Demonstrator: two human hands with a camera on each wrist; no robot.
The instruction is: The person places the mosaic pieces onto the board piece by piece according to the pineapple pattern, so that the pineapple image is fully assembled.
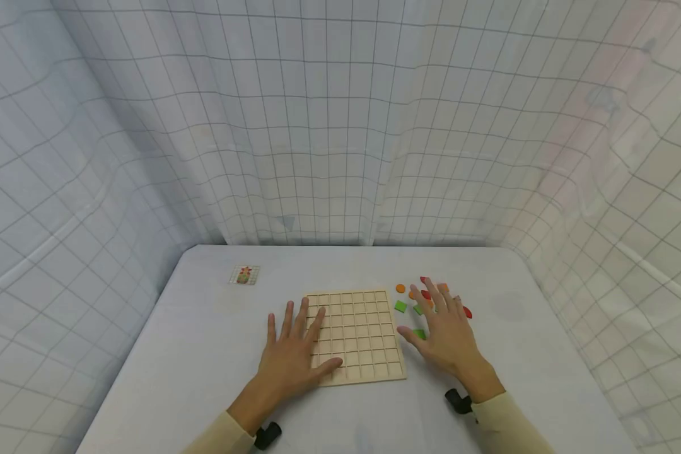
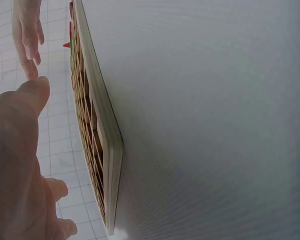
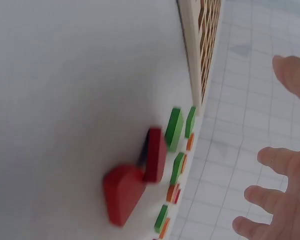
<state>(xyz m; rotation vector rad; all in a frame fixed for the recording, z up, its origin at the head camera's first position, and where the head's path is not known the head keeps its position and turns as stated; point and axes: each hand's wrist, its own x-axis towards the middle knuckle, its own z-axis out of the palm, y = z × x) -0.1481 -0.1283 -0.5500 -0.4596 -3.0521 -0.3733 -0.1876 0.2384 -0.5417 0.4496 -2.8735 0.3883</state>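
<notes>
A square wooden grid board (image 1: 354, 337) with many small compartments lies on the white table. My left hand (image 1: 292, 359) is spread over the board's left side, fingers straight; in the left wrist view its thumb (image 2: 35, 95) is raised above the board's edge. To the right of the board, my right hand (image 1: 445, 334) is spread above a scatter of small coloured pieces, holding none. Among them are a green square (image 1: 400, 306), an orange disc (image 1: 400, 288) and a red piece (image 3: 124, 192). The right hand partly hides the pieces in the head view.
A small picture card (image 1: 244, 275) with a grid and a red-and-green figure lies at the table's back left. White gridded curtains (image 1: 335, 126) hang behind the table (image 1: 198, 340) and along both sides.
</notes>
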